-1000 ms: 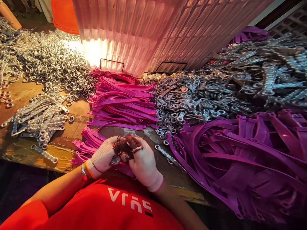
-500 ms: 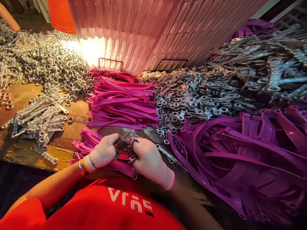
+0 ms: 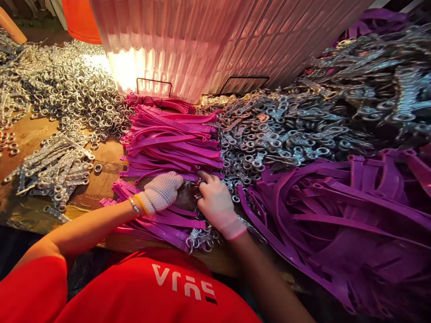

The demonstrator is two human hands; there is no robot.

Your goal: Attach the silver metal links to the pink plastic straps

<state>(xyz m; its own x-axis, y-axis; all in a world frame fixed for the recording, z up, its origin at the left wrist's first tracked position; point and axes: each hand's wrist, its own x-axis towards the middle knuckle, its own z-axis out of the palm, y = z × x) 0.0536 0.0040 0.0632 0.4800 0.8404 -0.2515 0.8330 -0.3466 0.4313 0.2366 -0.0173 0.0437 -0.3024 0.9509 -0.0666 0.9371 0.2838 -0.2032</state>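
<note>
I see my left hand (image 3: 161,190) and right hand (image 3: 215,202) curled, grip unclear, between pink straps (image 3: 171,143) and metal rings (image 3: 262,139).

- I'm at a small factory assembly workshop, not a home.
- My worn wooden desk (image 3: 101,157) is heaped with bulk parts: loose metal rings (image 3: 77,94), metal link pieces (image 3: 286,130) and stacked magenta plastic straps (image 3: 171,143).
- A bigger tangle of purple straps (image 3: 336,215) lies to my right.
- A ribbed plastic sheet (image 3: 218,40) stands behind the piles.
</note>
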